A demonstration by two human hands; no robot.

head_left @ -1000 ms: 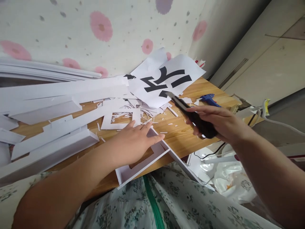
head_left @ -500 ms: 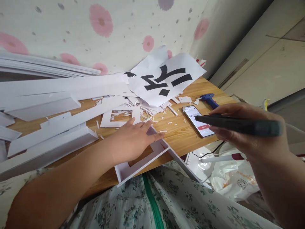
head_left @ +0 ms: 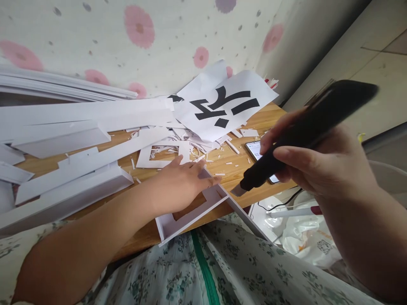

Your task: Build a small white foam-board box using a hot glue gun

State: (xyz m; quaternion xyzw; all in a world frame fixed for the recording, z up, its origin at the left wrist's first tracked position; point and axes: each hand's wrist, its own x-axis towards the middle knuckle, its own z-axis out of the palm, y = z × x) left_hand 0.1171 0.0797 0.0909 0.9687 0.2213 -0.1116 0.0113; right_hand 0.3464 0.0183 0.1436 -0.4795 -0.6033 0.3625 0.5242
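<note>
My right hand (head_left: 311,156) grips a black utility knife (head_left: 295,135). Its bare blade (head_left: 236,190) points down and left, just above the corner of a white board frame (head_left: 203,207). Across the frame's far part lies my left hand (head_left: 184,182), fingers spread and pressing it at the table's edge. The frame has thin upright walls and a cut-out bottom; one long strip (head_left: 248,220) runs from it over the edge. Part of the frame is hidden beneath my left hand.
White board strips (head_left: 79,173) fill the left of the wooden table (head_left: 227,169). Behind are scraps and a printed sheet (head_left: 225,106) with black strokes. A phone (head_left: 252,148) lies partly behind the knife. Right of the table hang a white plastic bag (head_left: 305,228) and a cable.
My right hand has turned the knife so its blade points down, and brought it toward the frame's corner. The knife now covers part of the phone. My left hand stays on the frame.
</note>
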